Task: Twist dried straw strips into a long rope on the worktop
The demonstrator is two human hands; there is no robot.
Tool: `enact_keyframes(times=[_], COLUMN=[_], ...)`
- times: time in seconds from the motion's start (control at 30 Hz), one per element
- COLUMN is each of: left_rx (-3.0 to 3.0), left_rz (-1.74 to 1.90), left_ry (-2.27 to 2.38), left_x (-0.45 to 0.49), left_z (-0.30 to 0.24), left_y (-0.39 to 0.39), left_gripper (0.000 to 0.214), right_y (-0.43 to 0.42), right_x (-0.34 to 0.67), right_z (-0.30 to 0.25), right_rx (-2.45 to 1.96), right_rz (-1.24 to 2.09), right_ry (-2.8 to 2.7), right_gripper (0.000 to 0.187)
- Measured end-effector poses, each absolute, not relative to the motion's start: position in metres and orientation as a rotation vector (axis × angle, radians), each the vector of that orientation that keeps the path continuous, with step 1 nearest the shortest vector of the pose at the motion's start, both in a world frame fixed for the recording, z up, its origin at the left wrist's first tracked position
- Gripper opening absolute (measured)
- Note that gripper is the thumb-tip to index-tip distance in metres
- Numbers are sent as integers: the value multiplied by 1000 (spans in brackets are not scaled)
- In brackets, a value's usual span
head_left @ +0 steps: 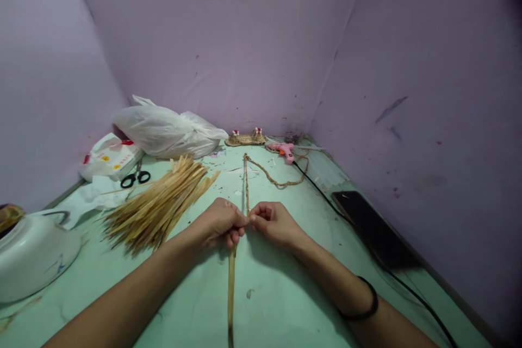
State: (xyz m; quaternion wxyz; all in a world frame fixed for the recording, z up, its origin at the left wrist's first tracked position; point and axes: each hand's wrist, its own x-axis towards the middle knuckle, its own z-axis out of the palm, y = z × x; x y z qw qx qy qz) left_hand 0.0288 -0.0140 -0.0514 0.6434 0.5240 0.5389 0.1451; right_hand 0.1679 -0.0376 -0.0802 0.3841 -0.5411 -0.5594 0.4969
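Observation:
My left hand (220, 224) and my right hand (274, 223) meet at the middle of the green table (285, 304), both pinched on a twisted straw cord (246, 185). The finished cord runs away from my fingers toward the back wall, then curves right toward a pink glue gun (283, 149). A loose flat straw strip (231, 288) trails from my hands down to the near edge. A bundle of straw strips (159, 204) lies just left of my left hand.
Black scissors (136, 177), a white plastic bag (169, 131) and a printed packet (111, 156) sit at the back left. A white bowl (35, 255) stands at the left edge. A dark phone (373, 228) with a black cable lies right. Small woven pieces (246, 138) rest against the back wall.

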Motion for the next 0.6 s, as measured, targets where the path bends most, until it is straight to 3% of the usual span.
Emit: enact_keyframes(times=[0.17,0.4,0.6], left_rx=[1386,1455,1341], left_rz=[446,487,485], left_ry=[1269,1174,1155], left_x=[33,29,25], left_z=[-54,-60,-56], left_y=[-16,-14,-10], left_gripper=[8,11,9], right_y=[-41,-43,-36], right_x=[172,187,186], right_z=[-76,-50,-49], right_rx=[-1418,-1281,-1373], right_rz=[1140,1959,1846], right_ry=[-1593,-1131,-1079], right_gripper=[9,17,12])
